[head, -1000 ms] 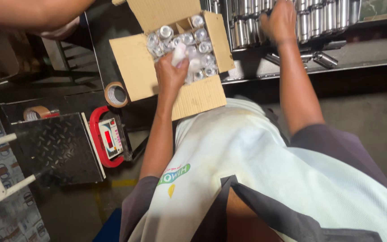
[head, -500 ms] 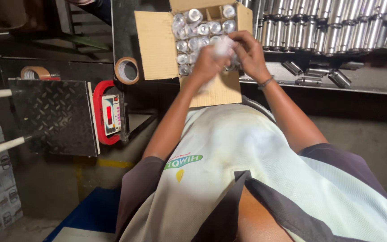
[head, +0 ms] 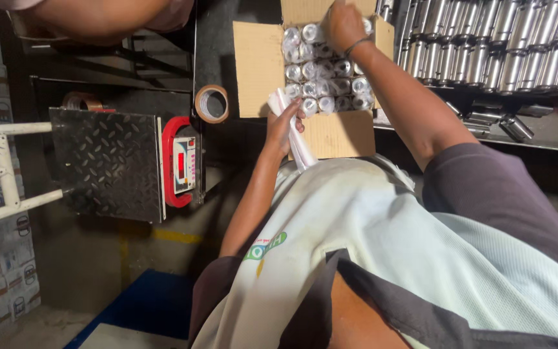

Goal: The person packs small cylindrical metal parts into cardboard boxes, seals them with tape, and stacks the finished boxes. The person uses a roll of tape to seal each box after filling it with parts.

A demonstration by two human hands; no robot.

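Two hands working at cardboard box [head: 259,71] of wrapped metal cylinders [head: 321,71]. Left hand [head: 285,126] closed on white plastic bags [head: 295,139] just below box; right hand [head: 343,26] inside at far end, grip unclear.

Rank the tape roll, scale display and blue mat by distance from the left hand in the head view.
From the left hand:
1. Tape roll, just to its left.
2. Scale display, further left and lower.
3. Blue mat, far below, near the bottom edge.
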